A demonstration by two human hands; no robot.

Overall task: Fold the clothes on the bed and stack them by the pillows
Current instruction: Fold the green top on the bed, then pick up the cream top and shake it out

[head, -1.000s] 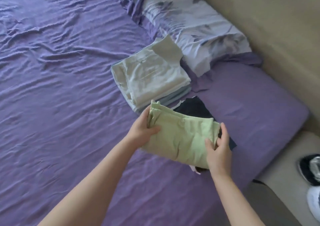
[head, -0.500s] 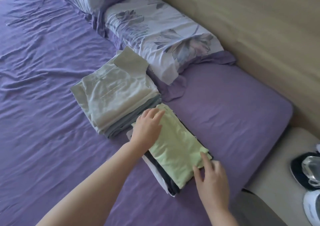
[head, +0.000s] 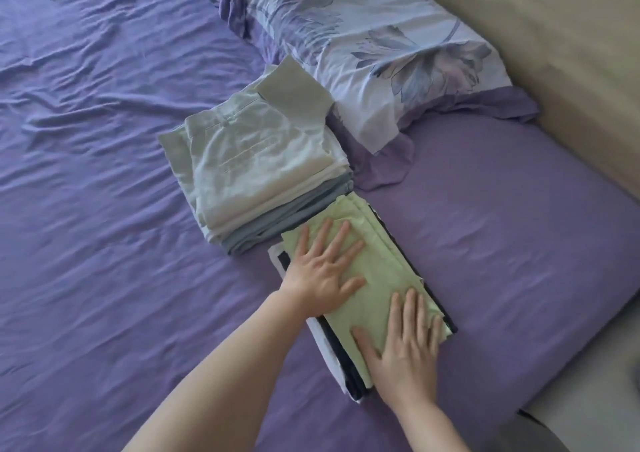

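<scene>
You are pressing both palms flat on the folded light green garment (head: 377,271), which is lying on top of a small stack of dark and white folded clothes (head: 332,351) on the purple bed (head: 104,209). Your left hand (head: 322,275) is resting on the far half of the garment with its fingers (head: 341,240) spread wide and straight; your right hand (head: 405,344) is lying on the near end, fingers straight and close together. Neither hand is gripping anything; both are simply flattening the cloth.

Just beyond, touching the green garment's far edge, a taller pile of pale folded clothes (head: 256,171) is sitting beside the floral pillow (head: 381,53), with grey pieces at its bottom. So two stacks are standing by the pillows, the nearer one a little further from them.

Judging from this view, you are nearing the end: no loose, unfolded clothes are showing anywhere on the visible part of the sheet. What seems to be remaining is smoothing this top piece, squaring its edges over the layers beneath, and perhaps checking the rest of the bed outside the frame.
</scene>
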